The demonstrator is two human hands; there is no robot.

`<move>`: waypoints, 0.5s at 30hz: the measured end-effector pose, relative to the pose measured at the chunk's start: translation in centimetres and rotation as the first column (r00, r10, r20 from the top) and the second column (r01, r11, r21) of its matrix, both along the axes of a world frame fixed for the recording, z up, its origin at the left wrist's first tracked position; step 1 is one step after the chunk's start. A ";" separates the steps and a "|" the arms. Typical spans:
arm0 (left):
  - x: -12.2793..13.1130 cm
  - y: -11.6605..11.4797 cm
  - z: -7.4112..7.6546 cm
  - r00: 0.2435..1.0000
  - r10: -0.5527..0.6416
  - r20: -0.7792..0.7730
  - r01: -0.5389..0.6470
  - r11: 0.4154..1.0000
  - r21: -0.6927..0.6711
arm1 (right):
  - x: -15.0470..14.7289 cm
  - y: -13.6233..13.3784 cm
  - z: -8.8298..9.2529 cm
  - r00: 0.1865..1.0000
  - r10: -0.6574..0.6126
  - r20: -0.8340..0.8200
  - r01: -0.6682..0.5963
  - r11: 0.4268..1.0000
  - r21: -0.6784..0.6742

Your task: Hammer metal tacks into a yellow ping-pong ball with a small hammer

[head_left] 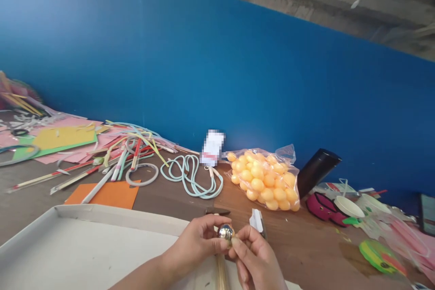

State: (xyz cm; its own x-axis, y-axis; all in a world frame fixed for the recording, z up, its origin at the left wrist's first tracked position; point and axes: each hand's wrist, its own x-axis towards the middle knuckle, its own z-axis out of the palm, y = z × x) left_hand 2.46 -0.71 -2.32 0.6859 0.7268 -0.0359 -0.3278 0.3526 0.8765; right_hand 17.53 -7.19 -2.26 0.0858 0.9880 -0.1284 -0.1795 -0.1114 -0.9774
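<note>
My left hand (pixel 199 240) is closed, with thumb and fingers pinching a shiny metallic ball (pixel 224 231) above the near edge of the white tray. Against the ball's lower right side, my right hand (pixel 253 253) is closed in a pinch. Its fingertips hide whatever is between them. Below both hands, a bundle of thin golden-brown sticks (pixel 222 274) runs toward the bottom edge of the view. A dark, narrow tool (pixel 217 211) lies just beyond the left fingers. Behind the right hand is a small white-and-dark object (pixel 257 221).
A white tray (pixel 102 210) fills the lower left. Beyond it lie orange paper (pixel 105 195), craft stems, tape rolls and a coiled lanyard (pixel 190 176). A bag of orange balls (pixel 263 181), a leaning black cylinder (pixel 317 170) and scattered supplies stand rightward. A blue partition (pixel 217 68) rises behind.
</note>
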 end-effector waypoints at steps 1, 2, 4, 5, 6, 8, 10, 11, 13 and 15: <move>0.0 0.0 0.0 1.000 -0.002 0.004 0.002 1.000 0.001 | 0.0 0.0 -0.1 1.000 0.001 0.001 -0.001 1.000 0.002; 0.0 0.0 0.0 1.000 -0.005 0.008 0.005 1.000 0.000 | 0.0 0.0 -0.1 1.000 0.001 0.001 -0.001 1.000 -0.001; 0.1 0.0 0.1 1.000 -0.009 0.006 0.009 1.000 0.007 | 0.1 0.1 -0.3 1.000 0.001 -0.001 -0.001 1.000 -0.016; 0.1 0.0 0.1 1.000 -0.007 0.001 0.007 1.000 0.015 | 0.1 0.1 -0.3 1.000 0.002 0.000 -0.002 1.000 -0.022; 0.1 0.0 0.1 1.000 -0.004 -0.006 0.004 1.000 0.025 | 0.1 0.1 -0.4 1.000 0.003 0.002 -0.003 1.000 -0.026; 0.1 0.0 0.1 1.000 0.009 -0.020 -0.008 0.999 0.045 | 0.2 0.2 -0.4 1.000 0.001 0.000 -0.001 0.999 -0.032; 0.1 0.0 0.1 1.000 0.018 -0.025 -0.016 0.998 0.055 | 0.1 0.2 -0.4 1.000 -0.009 -0.009 0.009 0.999 -0.038; 0.1 0.0 0.1 0.999 0.020 -0.026 -0.018 0.998 0.054 | 0.1 0.2 -0.4 1.000 -0.016 -0.017 0.015 0.999 -0.039; 0.1 0.0 0.1 1.000 0.016 -0.025 -0.016 0.999 0.032 | 0.0 0.3 -0.3 0.999 -0.025 -0.032 0.024 0.999 -0.030; 0.1 0.1 0.0 1.000 0.003 -0.021 -0.003 1.000 0.003 | -0.1 0.3 -0.1 0.999 -0.033 -0.042 0.032 0.999 -0.017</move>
